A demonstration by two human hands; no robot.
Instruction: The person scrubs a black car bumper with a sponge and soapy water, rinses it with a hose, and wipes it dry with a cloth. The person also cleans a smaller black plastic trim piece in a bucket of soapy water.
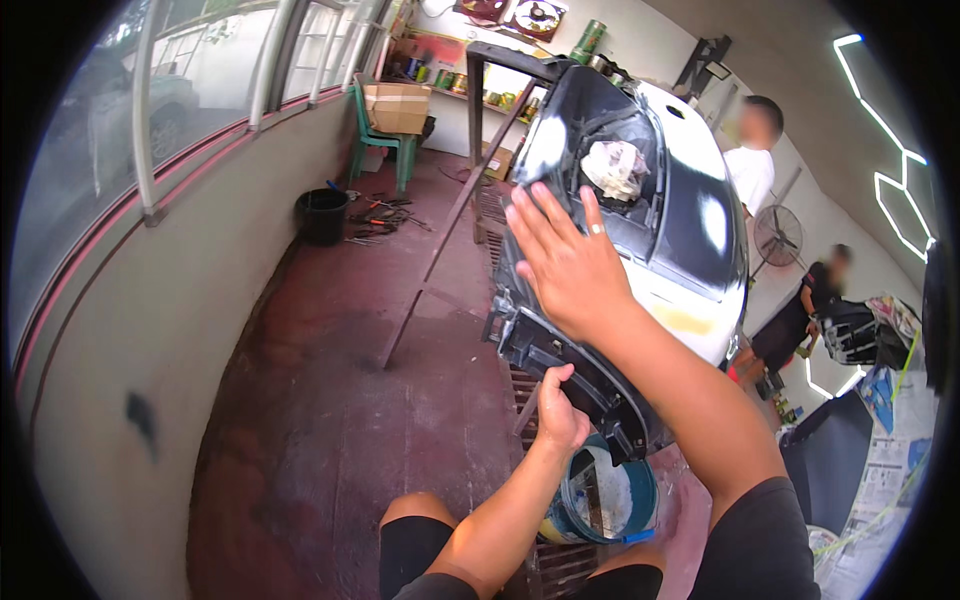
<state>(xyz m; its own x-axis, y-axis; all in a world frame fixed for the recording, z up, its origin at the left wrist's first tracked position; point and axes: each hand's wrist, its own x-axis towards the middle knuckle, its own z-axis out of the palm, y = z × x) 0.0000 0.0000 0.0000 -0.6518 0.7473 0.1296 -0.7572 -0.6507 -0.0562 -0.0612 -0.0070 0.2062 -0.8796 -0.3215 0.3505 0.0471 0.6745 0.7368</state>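
Note:
A large car bumper (685, 318), glossy black and white with a dull yellowish patch, rests in front of me with its black plastic underside (560, 352) turned toward me. My left hand (562, 412) is closed around the near lower edge of it, thumb up, the other fingers mostly hidden. Over the bumper's left part my right hand (572, 268) lies flat with its fingers stretched and a ring on one of them. Whether the palm presses on the surface is hidden. Just beyond its fingertips, a crumpled whitish cloth or plastic bundle (615, 170) sits in a recess.
A teal bucket (650, 490) with whitish contents stands below the bumper. A metal frame (432, 268) leans at the left. Farther off are a black bucket (322, 217), scattered tools (385, 218) and a green chair (403, 150) bearing a box. Two people work at the right.

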